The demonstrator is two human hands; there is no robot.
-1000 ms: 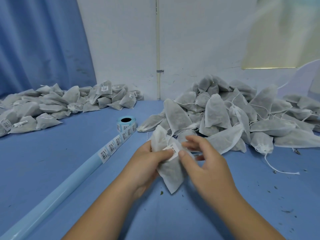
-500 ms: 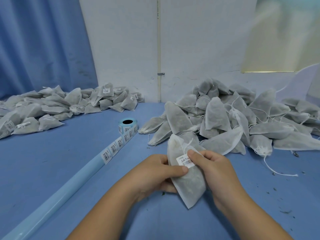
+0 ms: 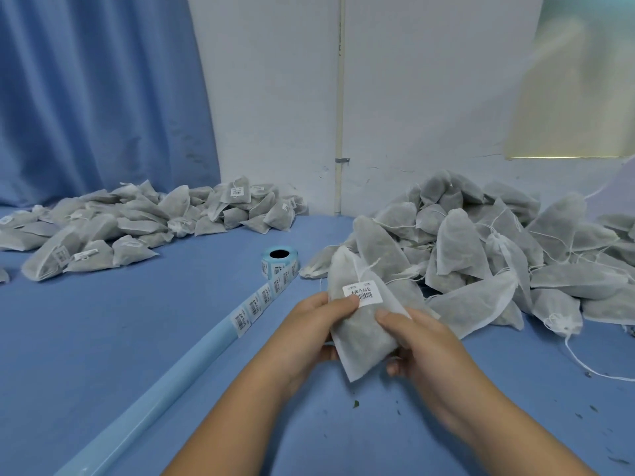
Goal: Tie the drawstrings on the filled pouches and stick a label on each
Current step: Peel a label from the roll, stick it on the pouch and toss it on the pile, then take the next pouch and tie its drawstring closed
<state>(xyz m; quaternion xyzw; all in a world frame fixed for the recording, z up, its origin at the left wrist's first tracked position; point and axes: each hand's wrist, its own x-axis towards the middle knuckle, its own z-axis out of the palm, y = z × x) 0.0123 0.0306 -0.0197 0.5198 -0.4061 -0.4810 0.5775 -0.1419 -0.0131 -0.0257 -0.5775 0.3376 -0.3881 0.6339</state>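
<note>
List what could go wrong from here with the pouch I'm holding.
1. The label sits on the soft, creased held pouch, with only the thumb of the left hand at its corner; an edge may lift unless pressed flat.
2. The right hand holds it close to the unlabelled pile; set down there, it might mix in rather than reach the labelled pile.

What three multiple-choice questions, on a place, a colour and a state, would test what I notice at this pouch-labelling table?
1. Where is the label roll? A in a hand; B standing on the table; C on the floor.
2. What colour is the table? A green; B red; C blue.
3. The held pouch is: A labelled; B unlabelled; C torn open.
Key: B, it stands upright there; C, its surface is blue; A, a barcode label shows on it, gripped by left hand and right hand.
</note>
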